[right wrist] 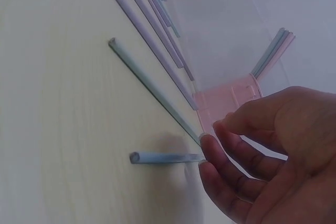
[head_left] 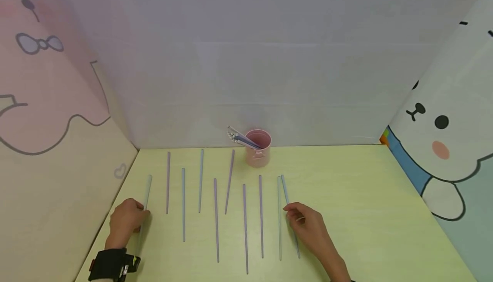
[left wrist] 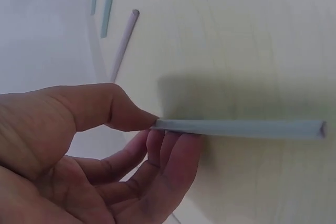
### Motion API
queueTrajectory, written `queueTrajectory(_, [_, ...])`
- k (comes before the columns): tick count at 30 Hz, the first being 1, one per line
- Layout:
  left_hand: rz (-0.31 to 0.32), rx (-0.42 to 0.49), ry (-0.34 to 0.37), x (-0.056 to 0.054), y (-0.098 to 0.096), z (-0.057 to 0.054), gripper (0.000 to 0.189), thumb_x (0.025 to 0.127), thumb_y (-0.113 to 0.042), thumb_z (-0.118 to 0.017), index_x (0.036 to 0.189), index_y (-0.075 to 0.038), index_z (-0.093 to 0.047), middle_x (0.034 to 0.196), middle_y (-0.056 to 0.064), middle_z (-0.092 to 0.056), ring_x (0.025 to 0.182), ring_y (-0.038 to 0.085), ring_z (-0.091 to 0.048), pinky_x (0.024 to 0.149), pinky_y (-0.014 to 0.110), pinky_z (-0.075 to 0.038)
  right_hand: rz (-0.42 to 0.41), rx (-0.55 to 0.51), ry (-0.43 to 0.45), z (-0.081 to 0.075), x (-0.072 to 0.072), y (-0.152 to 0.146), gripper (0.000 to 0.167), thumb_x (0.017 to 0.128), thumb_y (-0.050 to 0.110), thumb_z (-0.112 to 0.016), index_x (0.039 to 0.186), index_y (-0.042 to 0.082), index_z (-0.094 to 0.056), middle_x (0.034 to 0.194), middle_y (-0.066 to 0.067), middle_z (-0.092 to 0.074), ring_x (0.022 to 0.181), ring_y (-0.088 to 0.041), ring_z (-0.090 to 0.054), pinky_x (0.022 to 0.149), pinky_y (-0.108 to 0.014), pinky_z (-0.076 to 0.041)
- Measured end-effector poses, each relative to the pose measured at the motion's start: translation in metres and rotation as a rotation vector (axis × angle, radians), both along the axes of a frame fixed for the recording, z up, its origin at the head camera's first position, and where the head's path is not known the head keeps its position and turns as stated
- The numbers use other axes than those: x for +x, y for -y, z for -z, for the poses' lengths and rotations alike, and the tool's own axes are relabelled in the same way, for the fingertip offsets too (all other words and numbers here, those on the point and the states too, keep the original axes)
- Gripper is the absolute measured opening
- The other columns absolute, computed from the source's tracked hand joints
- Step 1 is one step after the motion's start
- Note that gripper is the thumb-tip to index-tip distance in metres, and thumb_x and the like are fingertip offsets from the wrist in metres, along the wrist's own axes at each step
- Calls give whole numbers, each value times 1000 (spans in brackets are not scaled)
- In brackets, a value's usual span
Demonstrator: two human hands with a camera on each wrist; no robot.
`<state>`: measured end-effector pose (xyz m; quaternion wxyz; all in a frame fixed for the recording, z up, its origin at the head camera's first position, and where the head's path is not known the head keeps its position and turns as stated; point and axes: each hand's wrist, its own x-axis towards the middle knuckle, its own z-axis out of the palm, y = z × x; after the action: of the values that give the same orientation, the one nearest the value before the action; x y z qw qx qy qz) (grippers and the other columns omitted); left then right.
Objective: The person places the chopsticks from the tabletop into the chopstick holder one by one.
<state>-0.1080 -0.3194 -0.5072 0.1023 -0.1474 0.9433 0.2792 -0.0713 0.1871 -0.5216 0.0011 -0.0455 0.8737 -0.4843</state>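
At the table's left side, my left hand (head_left: pixel 126 220) pinches a pale blue-green straw (head_left: pixel 149 183) between thumb and fingers. The left wrist view shows this straw (left wrist: pixel 252 129) jutting out from the fingertips, its shadow on the table. My right hand (head_left: pixel 310 230) hovers over a blue straw (head_left: pixel 285 188), fingers loosely bent. In the right wrist view the blue straw (right wrist: pixel 163 158) runs behind the fingertips; the thumb stands apart from it, and whether a finger touches it is hard to tell. Beside it lies a pale green straw (head_left: pixel 279 222).
Several purple and blue straws, such as a purple one (head_left: pixel 216 222) and a blue one (head_left: pixel 183 205), lie spaced between the hands. A pink cup (head_left: pixel 257 158) holding a leaning bundle of straws (head_left: pixel 240 138) stands at the back edge. Printed curtains (head_left: pixel 250 59) enclose the table (head_left: pixel 369 213).
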Motion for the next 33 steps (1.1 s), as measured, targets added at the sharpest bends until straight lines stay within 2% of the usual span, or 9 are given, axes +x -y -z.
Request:
queueTrajectory(5, [8, 74, -29, 6, -12, -5, 33, 90, -15, -66, 110, 10, -60, 97, 21, -68, 57, 20, -65, 56, 37, -49, -26, -11, -9, -3, -2, 8, 23, 93, -5, -68, 108, 11, -74, 97, -4, -73, 88, -14, -68, 76, -27, -58])
queueTrajectory(10, [41, 132, -88, 8, -35, -13, 32, 90, -11, -67, 114, 7, -60, 98, 15, -68, 60, 18, -66, 57, 35, -51, -62, -7, -7, -5, -2, 21, 23, 93, -5, -68, 107, 12, -74, 97, -3, -73, 88, -13, -67, 77, -28, -58])
queueTrajectory(17, [81, 245, -168, 11, -78, -16, 29, 91, -6, -69, 117, 3, -61, 100, 11, -68, 62, 16, -67, 55, 31, -56, -155, -29, -55, -9, -2, 41, 21, 94, -4, -68, 109, 9, -73, 96, -4, -73, 86, -12, -67, 75, -30, -59])
queueTrajectory(22, [98, 299, -226, 16, -107, -18, 25, 92, -4, -66, 118, -3, -63, 102, 8, -68, 70, 15, -68, 57, 30, -53, -206, -94, -27, -16, -2, 49, 24, 96, -1, -68, 110, 18, -72, 97, -4, -73, 88, -15, -68, 75, -31, -59])
queueTrajectory(27, [155, 350, -341, 20, -144, -18, 23, 88, 0, -70, 110, -7, -66, 96, 2, -68, 74, 11, -65, 61, 26, -53, -213, -120, -25, -26, -2, 56, 28, 96, 1, -70, 109, 25, -71, 95, 5, -73, 87, -13, -69, 74, -31, -60])
queueTrajectory(33, [231, 472, -451, 29, -188, -20, 28, 84, 6, -73, 104, -12, -66, 93, -5, -67, 73, 7, -64, 61, 25, -57, -225, -141, -56, -40, -3, 68, 31, 94, -2, -69, 110, 25, -71, 92, 13, -70, 87, -10, -69, 76, -31, -60])
